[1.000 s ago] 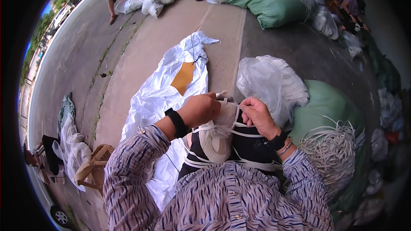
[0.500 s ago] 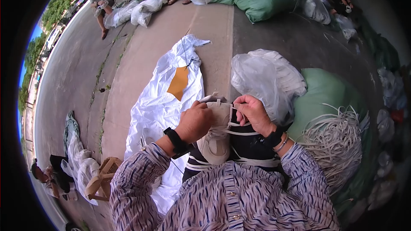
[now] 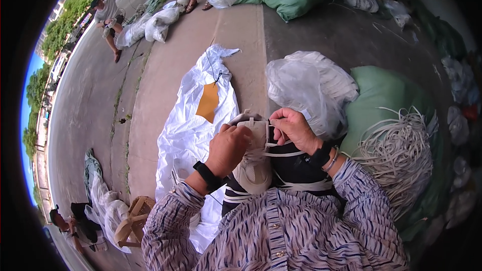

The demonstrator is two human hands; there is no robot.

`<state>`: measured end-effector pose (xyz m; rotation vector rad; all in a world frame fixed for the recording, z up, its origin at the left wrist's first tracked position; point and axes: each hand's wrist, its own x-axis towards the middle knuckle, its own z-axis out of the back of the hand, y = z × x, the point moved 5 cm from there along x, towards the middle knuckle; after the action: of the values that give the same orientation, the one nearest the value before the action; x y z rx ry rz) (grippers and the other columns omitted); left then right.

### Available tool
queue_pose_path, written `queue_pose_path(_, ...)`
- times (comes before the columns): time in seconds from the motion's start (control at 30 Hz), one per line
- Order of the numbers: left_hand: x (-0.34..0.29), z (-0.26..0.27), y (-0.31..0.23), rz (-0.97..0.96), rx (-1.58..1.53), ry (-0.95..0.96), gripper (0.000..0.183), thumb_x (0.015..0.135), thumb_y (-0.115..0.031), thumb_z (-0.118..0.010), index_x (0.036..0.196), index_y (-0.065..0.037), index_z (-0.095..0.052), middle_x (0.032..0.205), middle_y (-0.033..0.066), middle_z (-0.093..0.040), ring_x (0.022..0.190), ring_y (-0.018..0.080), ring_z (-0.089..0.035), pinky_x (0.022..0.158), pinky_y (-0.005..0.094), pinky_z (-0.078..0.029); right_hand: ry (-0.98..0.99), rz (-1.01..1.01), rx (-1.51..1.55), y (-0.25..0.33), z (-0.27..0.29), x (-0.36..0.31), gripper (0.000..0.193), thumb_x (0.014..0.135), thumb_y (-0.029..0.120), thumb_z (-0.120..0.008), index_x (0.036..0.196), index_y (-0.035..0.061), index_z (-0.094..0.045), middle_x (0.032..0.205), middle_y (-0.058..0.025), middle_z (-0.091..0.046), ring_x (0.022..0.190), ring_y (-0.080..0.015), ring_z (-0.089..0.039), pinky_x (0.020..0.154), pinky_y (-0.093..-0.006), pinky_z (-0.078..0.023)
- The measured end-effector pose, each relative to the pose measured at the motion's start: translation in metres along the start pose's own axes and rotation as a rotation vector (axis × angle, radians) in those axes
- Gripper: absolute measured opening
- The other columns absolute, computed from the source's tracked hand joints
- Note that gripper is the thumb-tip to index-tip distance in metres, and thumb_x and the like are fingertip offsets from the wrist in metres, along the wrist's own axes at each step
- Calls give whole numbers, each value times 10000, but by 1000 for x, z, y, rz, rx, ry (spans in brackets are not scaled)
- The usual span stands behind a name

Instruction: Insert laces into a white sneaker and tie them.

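A beige sneaker [image 3: 251,176] lies on my lap, its toe toward me and its opening away. My left hand [image 3: 228,148] is closed at the shoe's left side, fingers curled over its edge; the fingertips are partly hidden. Just right of the tongue [image 3: 259,133], my right hand [image 3: 298,133] pinches a pale shoelace [image 3: 271,145] between thumb and forefinger. More laces hang over my dark-clad thighs [image 3: 288,168], which also have white laces around them.
A white sheet [image 3: 173,135] with an orange-brown piece [image 3: 207,103] spreads at left. Right are a clear plastic bag [image 3: 306,90], a green sack [image 3: 386,95] and a heap of laces [image 3: 396,160]. A wicker stool [image 3: 134,221] stands lower left. Other people sit near bags [image 3: 163,22] farther off.
The view has shifted slightly, so the surroundings sit a little differently. My left fingers have moved slightly at the shoe's edge. My right hand keeps its pinch beside the tongue.
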<state>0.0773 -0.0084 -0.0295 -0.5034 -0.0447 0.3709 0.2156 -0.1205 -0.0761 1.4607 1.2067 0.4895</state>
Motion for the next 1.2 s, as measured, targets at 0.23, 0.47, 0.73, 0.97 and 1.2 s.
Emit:
queue_pose_path(0.23, -3, -3, -16, -44, -47, -218, 143, 726, -124, -642, 858, -175, -625, 863, 2, -603, 945, 235, -529, 877, 432, -370, 78, 33, -213, 9, -9, -1, 131, 885, 92, -529, 986, 10, -546, 733, -43, -599, 595, -81, -582, 519, -182, -471)
queue_pose_path(0.47, -3, -12, -43, -509, 655, -40, 138, 705, -150, -590, 832, -151, -644, 800, 11, -532, 947, 226, -487, 1001, 467, -275, 18, 145, -439, 18, -11, -6, 151, 876, 30, -489, 1022, -6, -485, 779, -78, -626, 614, -110, -600, 513, -212, -466)
queue_pose_path(0.73, -4, -25, -30, -573, 193, -84, 182, 722, -176, -589, 837, -37, -569, 850, 58, -525, 898, 221, -505, 667, 295, -451, -32, 30, -416, 15, -9, -2, 69, 871, 40, -533, 937, 25, -546, 716, -50, -635, 554, -63, -568, 473, -172, -426)
queue_pose_path(0.97, -4, -19, -23, -402, 325, -118, 136, 711, -165, -607, 836, -123, -641, 951, 32, -541, 985, 214, -516, 743, 308, -448, 80, 43, -479, 15, -25, 7, 40, 869, 31, -537, 907, 19, -542, 697, -47, -628, 516, -62, -556, 431, -166, -397)
queue_pose_path(1.2, -26, -28, -33, -695, 273, -271, 160, 729, -176, -579, 862, -92, -610, 940, 52, -534, 944, 186, -528, 717, 322, -426, 148, 59, -532, 5, -40, 13, 19, 840, 11, -563, 843, 5, -581, 634, -4, -582, 545, -32, -514, 479, -178, -397)
